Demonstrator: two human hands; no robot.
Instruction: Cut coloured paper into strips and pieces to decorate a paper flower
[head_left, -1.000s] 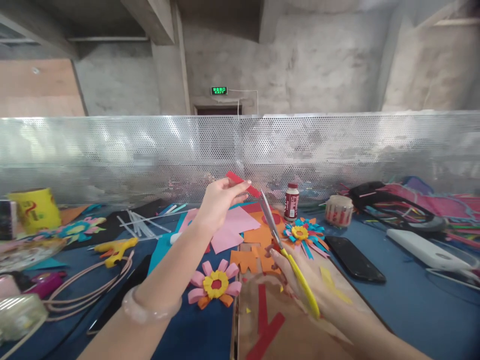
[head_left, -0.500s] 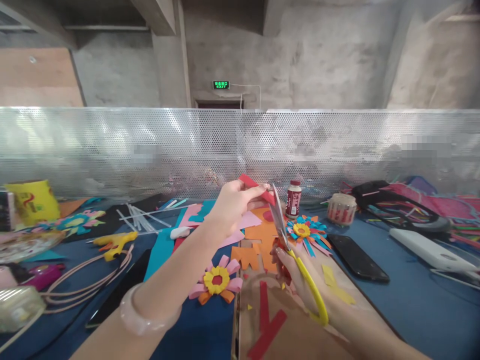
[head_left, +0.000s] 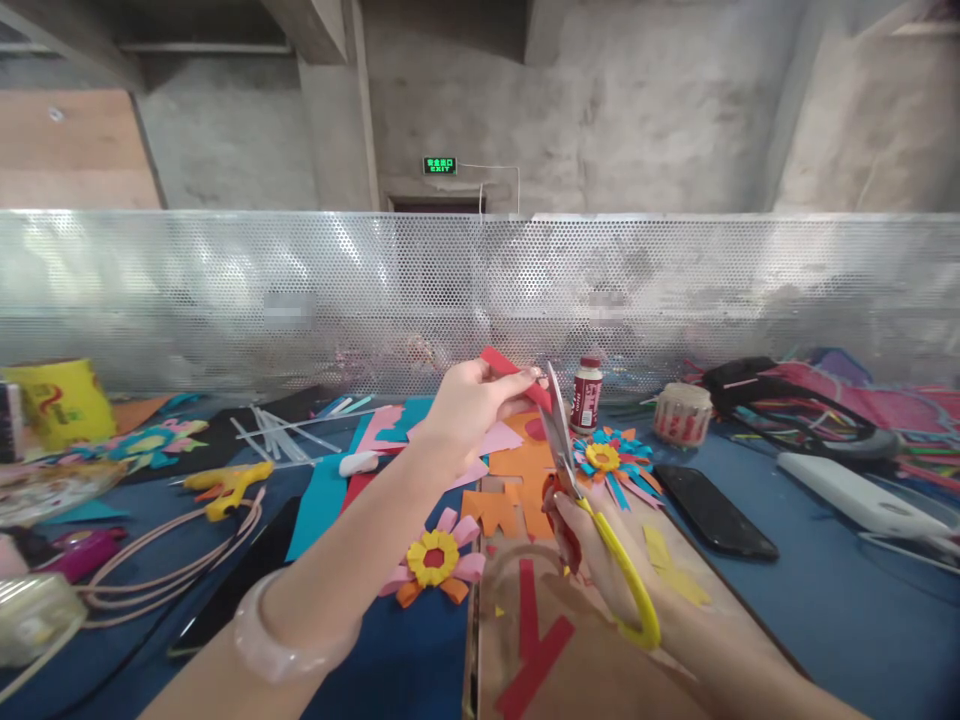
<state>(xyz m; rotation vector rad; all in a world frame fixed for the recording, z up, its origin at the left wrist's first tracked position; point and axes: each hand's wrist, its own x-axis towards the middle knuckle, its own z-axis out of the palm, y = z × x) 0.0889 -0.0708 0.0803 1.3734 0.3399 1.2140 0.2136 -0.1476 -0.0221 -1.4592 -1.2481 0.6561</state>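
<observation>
My left hand [head_left: 469,405] is raised over the table and pinches a small red paper strip [head_left: 516,378] between thumb and fingers. My right hand [head_left: 600,555] grips yellow-handled scissors [head_left: 592,510], blades pointing up and meeting the right end of the red strip. Below lie a pink and yellow paper flower [head_left: 435,560], orange paper cut-outs [head_left: 517,480] and red strips [head_left: 536,640] on a brown cardboard sheet [head_left: 600,660].
A blue and orange paper flower [head_left: 611,462], a small red bottle [head_left: 586,394], a tape roll [head_left: 681,413] and a black phone [head_left: 714,510] lie to the right. A yellow glue gun [head_left: 225,485], glue sticks [head_left: 281,440] and a yellow tub [head_left: 64,400] sit left. A perforated metal screen [head_left: 225,300] borders the back.
My left hand moved right and brought the red strip to the scissor blades. The scissors tilted more upright and the blades have closed on the strip's end.
</observation>
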